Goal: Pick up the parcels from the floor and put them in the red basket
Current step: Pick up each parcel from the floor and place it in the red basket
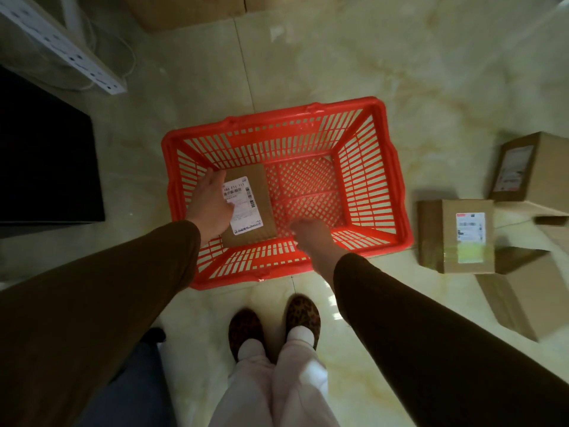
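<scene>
The left hand [212,201] lies with fingers spread on the parcel [249,204] in the red basket [397,186]; the right hand [311,238] is blurred, so I cannot tell its fingers.

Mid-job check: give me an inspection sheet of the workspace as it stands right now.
Surface: glossy marbled tile floor, bare around the basket.
Job's things: red basket on the floor; one labelled parcel lying inside, at its left end; three parcels on the floor right of the basket: labelled box, upper box, lower box.
Clutter: nothing seen.
Grippers: left hand open, resting against the parcel; right hand over the basket's near side, grip unclear.
Cables: white power strip with thin cords, top left.
Surroundings: dark cabinet left; cardboard boxes at top.
</scene>
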